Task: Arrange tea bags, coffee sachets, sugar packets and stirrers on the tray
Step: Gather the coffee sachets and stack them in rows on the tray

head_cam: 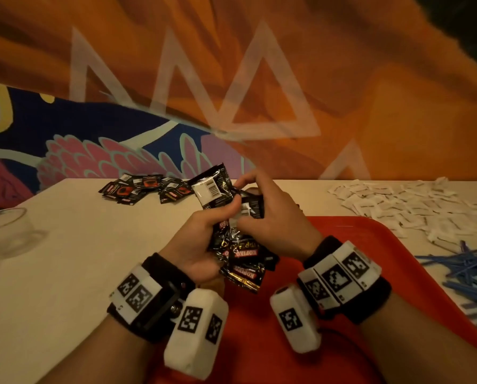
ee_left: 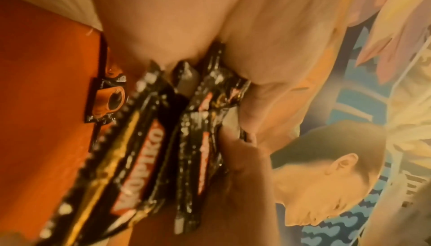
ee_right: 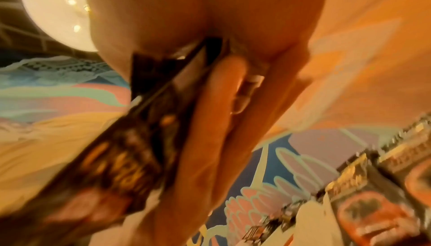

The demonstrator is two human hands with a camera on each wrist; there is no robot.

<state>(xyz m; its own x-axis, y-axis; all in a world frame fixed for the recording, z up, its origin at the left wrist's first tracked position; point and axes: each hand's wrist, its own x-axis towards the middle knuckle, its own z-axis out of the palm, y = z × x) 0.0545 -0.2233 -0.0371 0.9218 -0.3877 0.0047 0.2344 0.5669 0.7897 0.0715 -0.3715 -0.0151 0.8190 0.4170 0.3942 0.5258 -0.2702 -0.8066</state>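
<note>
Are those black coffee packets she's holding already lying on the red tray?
Not yet: both hands, left hand and right hand, hold the coffee sachets bunched above the red tray.

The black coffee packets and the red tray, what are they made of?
The coffee packets look like shiny foil-lined plastic film: they crinkle and glint in both hands. The red tray looks like smooth moulded plastic with a rounded corner, though I can't be sure.

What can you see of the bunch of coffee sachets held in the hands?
The bunch of coffee sachets is several glossy black foil packets with red and gold print; one back shows a white panel with a barcode. They are fanned unevenly, held above the red tray's far left part. The left hand grips them from the left, and the right hand grips them from the right.
</note>
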